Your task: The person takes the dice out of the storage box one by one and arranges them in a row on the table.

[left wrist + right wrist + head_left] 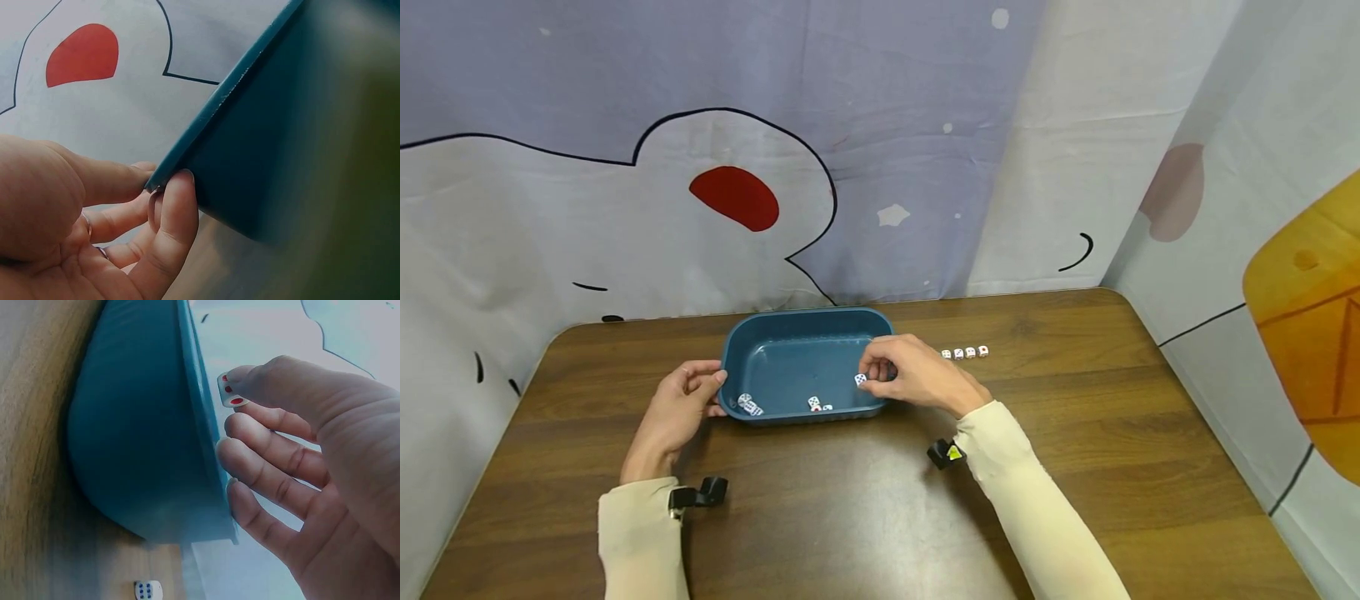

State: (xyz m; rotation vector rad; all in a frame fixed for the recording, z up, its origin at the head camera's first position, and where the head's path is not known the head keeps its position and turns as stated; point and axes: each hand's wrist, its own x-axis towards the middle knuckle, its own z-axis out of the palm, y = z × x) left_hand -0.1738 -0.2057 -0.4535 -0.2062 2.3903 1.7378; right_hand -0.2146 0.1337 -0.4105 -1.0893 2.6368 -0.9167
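Observation:
A blue-green rectangular tray [805, 412] with rounded corners stands on the table. My left hand [679, 408] pinches its left rim between thumb and fingers, as the left wrist view also shows. Over the tray's right end, my right hand [913, 372] pinches a white die [861, 379] between thumb and index finger. In the right wrist view this die [231, 392] shows red pips. Inside the tray, several dice [749, 405] cluster at the left front corner, and a few more dice [815, 403] lie along the front wall.
To the right of the tray, several white dice [971, 352] stand in a row on the brown wooden table [1075, 400]. A patterned cloth [910, 150] hangs right behind the table's back edge, and another covers the right side. Each wrist carries a black camera mount [700, 493].

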